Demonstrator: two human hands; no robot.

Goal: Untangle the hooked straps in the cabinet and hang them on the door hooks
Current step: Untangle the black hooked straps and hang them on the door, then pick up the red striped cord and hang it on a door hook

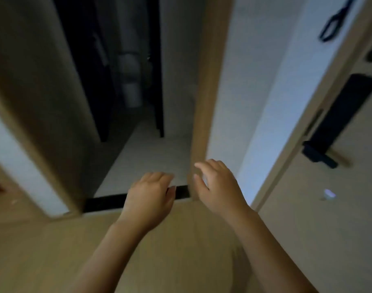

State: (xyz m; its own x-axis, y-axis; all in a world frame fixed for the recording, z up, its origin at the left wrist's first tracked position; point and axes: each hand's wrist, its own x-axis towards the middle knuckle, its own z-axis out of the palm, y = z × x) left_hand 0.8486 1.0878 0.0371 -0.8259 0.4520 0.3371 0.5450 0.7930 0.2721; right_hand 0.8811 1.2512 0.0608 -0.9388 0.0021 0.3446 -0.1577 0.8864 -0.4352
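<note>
My left hand [151, 193] hovers over the near lip of the open light-wood cabinet [145, 153]. Its fingers are loosely bent and hold nothing, thumb by the black strip [105, 203] along the front edge. My right hand [217, 187] is just right of it, fingers spread apart, empty, beside the tan wooden cabinet door edge [204, 102]. The black looped strap [335, 22] hangs far right, high on a pale panel, well apart from both hands. Cabinet interior is dark and blurred; can't tell any straps there. Black lever handle [320, 155] on the right-hand door.
</note>
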